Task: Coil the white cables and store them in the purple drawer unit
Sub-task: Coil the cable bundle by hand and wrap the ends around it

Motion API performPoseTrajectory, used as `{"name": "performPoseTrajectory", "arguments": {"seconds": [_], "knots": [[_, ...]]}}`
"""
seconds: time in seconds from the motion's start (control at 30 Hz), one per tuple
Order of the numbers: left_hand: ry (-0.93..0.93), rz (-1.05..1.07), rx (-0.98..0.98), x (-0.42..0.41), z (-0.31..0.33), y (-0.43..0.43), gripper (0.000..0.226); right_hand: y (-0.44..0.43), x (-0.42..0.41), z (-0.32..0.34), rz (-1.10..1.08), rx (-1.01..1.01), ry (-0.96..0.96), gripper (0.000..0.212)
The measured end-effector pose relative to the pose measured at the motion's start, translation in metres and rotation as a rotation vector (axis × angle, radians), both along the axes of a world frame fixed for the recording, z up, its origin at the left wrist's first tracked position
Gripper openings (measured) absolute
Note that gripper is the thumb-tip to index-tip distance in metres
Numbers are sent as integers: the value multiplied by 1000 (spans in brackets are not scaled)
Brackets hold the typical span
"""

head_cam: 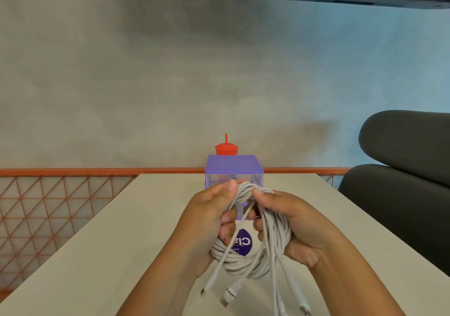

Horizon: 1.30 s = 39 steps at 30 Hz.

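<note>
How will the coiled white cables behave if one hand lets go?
Probably floppy: the white cables sag in loops between the left hand and right hand. Likely to uncoil; no tie shows. Dangling plugs may snag.

Pale off-white worktop, lower centre of frame, narrowing toward the wall. Purple drawer unit stands at its far edge, mid-frame. Red lidded cup with straw just behind the unit, base hidden. Round purple sticker with white lettering lies flat, nearer, lower centre.
</note>
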State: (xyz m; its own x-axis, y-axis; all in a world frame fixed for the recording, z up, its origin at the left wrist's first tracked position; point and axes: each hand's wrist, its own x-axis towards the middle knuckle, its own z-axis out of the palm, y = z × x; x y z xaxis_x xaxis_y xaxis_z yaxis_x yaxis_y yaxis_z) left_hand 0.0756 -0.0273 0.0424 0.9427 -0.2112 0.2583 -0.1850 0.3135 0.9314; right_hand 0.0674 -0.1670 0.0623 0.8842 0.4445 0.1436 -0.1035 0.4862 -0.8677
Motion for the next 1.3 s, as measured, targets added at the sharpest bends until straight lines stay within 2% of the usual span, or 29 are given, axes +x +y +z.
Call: {"name": "performPoseTrajectory", "arguments": {"seconds": [0.03,0.13,0.2,0.27,0.33,0.4,0.53,0.67,0.77,0.8,0.87,0.97,1.17,1.3], "knots": [[-8,8,9,-1,1,-1,31,0,-1,1,6,-19,-11,53],[-22,73,57,-4,3,-3,29,-1,0,0,26,-29,-14,22],[-53,106,108,-7,5,-4,28,0,-3,3,57,-32,-25,21],[-110,153,156,-10,7,-5,16,-3,-2,2,71,-45,-1,27],[-195,211,242,-13,6,-7,27,-5,1,0,81,-34,13,26],[-260,260,278,-13,7,-8,14,-9,8,-5,81,-83,4,43],[-310,282,311,-12,7,-7,22,-9,8,-7,130,-113,8,47],[-357,249,382,-6,4,1,11,-3,3,-4,-2,-145,45,21],[-423,184,519,0,-4,5,45,-3,-1,0,-7,-116,36,31],[-455,186,570,-1,-4,5,47,-4,-1,0,5,-124,16,34],[-515,202,634,-4,-1,5,41,-5,-2,0,28,-148,0,30],[-499,179,641,-6,1,7,30,-4,-1,-2,75,-169,7,16],[-456,192,583,-4,0,8,15,0,3,-7,109,-109,35,30],[-417,250,486,-3,1,7,16,-6,19,-17,134,-46,64,62]]}}
